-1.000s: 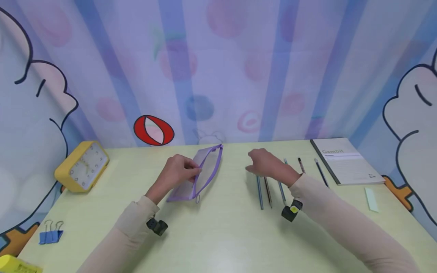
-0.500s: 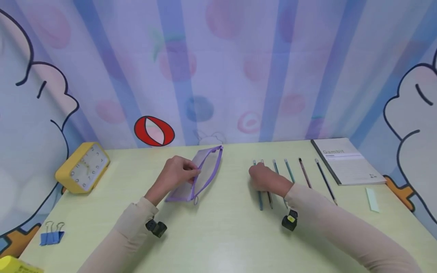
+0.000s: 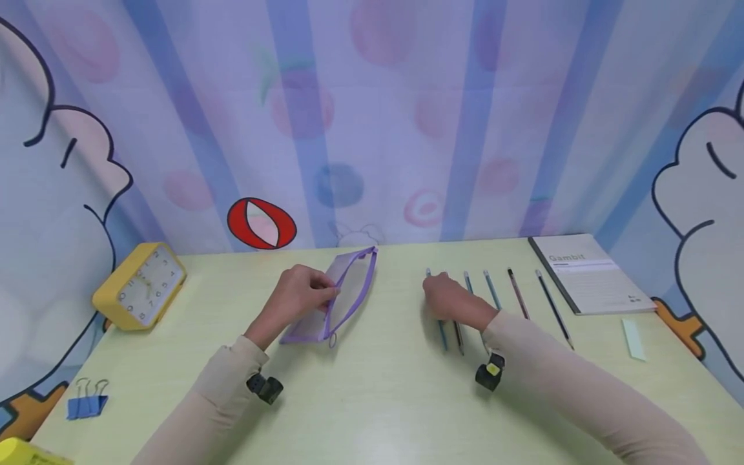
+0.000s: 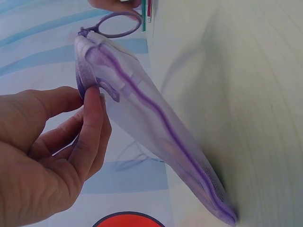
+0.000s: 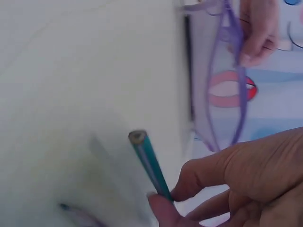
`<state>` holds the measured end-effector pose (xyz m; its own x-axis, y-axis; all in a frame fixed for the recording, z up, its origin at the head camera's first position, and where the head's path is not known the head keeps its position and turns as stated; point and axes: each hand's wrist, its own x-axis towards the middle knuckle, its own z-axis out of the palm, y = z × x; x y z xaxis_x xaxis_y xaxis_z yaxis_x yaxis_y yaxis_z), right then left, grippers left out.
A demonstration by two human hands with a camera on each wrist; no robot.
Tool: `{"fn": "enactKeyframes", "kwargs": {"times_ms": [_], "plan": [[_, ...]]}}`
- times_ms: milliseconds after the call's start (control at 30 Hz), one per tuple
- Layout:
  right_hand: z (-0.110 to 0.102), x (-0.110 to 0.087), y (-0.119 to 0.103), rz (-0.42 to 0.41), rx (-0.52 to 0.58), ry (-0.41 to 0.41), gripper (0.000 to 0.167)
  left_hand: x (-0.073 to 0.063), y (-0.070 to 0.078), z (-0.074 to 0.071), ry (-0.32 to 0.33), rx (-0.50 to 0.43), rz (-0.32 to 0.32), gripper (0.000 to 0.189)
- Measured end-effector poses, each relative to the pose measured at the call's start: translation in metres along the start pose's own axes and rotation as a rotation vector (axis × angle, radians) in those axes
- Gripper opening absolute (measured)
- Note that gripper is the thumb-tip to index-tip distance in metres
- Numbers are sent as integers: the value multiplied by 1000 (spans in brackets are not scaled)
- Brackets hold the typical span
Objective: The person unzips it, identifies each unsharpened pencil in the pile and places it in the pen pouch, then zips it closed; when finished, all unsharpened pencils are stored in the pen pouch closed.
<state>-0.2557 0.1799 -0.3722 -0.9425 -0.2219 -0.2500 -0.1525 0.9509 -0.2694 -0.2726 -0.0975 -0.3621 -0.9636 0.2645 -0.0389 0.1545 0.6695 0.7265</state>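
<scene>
My left hand [image 3: 296, 297] pinches the open rim of a translucent pouch [image 3: 356, 290] with purple zip edging, holding its mouth apart. In the left wrist view, a purple ring [image 4: 118, 24] hangs from the zip end. My right hand [image 3: 456, 302] pinches a teal pencil [image 5: 152, 165] between thumb and finger; its flat end points away from the hand in the right wrist view. Just beside lies a dark pencil [image 3: 458, 337], partly hidden under the hand. Further right, a blue pencil [image 3: 492, 290], a brownish pencil [image 3: 519, 294] and a dark blue pencil [image 3: 555, 310] lie in a row.
A notebook [image 3: 593, 278] lies at the back right, with a pale green strip [image 3: 633, 340] in front of it. On the left are a yellow clock [image 3: 139, 284], blue binder clips [image 3: 87, 407] and a yellow object [image 3: 29, 452]. A patterned curtain [image 3: 383, 129] backs the table.
My right hand has come down onto the leftmost pencil and now pinches it, the pencil's top shifting slightly left. My left hand and the pouch have hardly moved.
</scene>
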Motion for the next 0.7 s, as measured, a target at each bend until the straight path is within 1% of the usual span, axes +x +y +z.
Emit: {"fn": "enactKeyframes", "kwargs": {"times_ms": [33, 100, 133, 200, 233, 267, 300, 367, 400, 433, 500, 600, 700], "plan": [[-6, -1, 1, 0, 93, -23, 27, 0, 0, 0, 0, -1, 6, 19], [-18, -6, 1, -55, 294, -79, 45, 0, 0, -1, 1, -3, 13, 19], [-25, -7, 0, -82, 402, -116, 51, 0, -1, -2, 0, -6, 16, 19], [-36, -10, -4, -152, 605, -205, 56, 0, -2, -2, -2, -3, 16, 19], [-40, -11, -7, -181, 692, -253, 54, 0, -2, -2, -1, 0, 11, 19], [-43, -11, -11, -199, 769, -297, 54, 0, -2, -2, 1, 4, 7, 19], [-45, -11, -15, -200, 839, -333, 53, 0, -3, -2, 3, 10, 7, 18], [-45, -8, -24, -199, 942, -381, 54, 0, -4, -1, 6, 16, 7, 18], [-43, -6, -28, -186, 994, -396, 56, 0, -4, -1, 6, 16, 7, 18], [-40, -3, -32, -160, 1053, -405, 56, 0, -4, 0, 5, 14, 9, 17], [-34, 5, -39, -125, 1132, -410, 57, 0, -3, 2, -1, 7, 8, 17], [-21, 20, -48, -97, 1187, -394, 54, 0, -1, 5, -5, 2, 7, 17], [-9, 34, -57, -113, 1160, -351, 49, 0, 0, 6, -1, 5, 10, 17]]}}
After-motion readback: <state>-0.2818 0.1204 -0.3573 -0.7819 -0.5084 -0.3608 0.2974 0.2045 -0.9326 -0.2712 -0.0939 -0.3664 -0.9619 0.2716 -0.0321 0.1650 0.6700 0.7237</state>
